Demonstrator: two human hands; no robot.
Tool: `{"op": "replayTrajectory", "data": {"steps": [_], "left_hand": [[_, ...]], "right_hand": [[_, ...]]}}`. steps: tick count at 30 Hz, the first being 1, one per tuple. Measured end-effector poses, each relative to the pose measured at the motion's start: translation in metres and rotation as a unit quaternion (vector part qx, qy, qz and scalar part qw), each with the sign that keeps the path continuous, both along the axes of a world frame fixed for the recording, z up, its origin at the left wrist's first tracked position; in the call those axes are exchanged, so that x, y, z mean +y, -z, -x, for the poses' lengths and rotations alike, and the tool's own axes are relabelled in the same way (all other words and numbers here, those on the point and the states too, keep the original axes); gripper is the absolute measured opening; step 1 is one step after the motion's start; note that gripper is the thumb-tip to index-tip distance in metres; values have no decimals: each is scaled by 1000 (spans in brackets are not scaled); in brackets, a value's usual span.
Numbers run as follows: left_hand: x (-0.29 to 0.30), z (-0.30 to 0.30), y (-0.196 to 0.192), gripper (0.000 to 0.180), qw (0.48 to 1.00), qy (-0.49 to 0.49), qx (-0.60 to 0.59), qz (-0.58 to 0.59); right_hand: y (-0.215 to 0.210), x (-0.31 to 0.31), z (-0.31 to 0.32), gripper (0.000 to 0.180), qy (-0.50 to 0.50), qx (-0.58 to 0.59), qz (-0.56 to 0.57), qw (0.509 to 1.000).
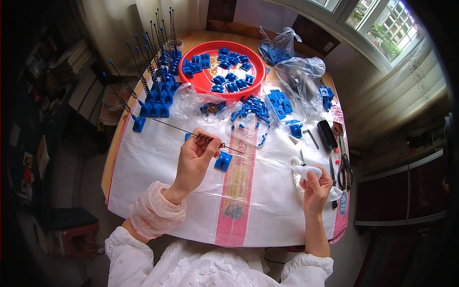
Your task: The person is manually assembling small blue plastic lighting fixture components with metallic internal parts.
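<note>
My left hand [196,160] is closed on a thin black wire rod [172,127] with a coiled spring section [206,138] at the fingers. The rod slants from upper left to lower right. Just below those fingers, a small blue plastic base [223,161] lies on the white sheet; another blue piece is partly hidden behind the hand. At the right, my right hand [315,191] grips a small white squeeze bottle [306,170]. A thin dark tip points up beside the bottle. Crumpled white material [297,178] is next to it.
Several blue bases with upright spring wires [155,98] stand at the far left. A red basin [185,79] holds blue parts. A clear tray [299,107], plastic bags [306,71] and loose blue pieces [253,107] lie behind my hands. Scissors [345,170] and a hex key [312,138] are right.
</note>
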State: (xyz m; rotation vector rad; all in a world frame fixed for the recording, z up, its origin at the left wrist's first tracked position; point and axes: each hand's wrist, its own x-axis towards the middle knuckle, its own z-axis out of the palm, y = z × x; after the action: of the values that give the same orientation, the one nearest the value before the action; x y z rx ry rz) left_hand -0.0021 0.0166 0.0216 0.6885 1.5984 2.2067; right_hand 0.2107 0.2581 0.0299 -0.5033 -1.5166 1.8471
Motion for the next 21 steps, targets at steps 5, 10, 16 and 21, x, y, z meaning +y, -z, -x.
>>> {"op": "replayTrajectory", "data": {"steps": [5, 10, 16, 21], "left_hand": [[0, 0, -1, 11, 1000, -2, -2, 7], [0, -2, -4, 11, 1000, -2, 4, 8], [-1, -1, -3, 11, 1000, -5, 10, 11], [0, -1, -3, 11, 1000, -5, 7, 11]], "right_hand": [[0, 0, 0, 13, -5, 6, -3, 1000], [1, 1, -1, 14, 0, 7, -4, 1000], [1, 1, -1, 15, 1, 11, -4, 1000], [4, 2, -2, 16, -1, 11, 1, 1000]]}}
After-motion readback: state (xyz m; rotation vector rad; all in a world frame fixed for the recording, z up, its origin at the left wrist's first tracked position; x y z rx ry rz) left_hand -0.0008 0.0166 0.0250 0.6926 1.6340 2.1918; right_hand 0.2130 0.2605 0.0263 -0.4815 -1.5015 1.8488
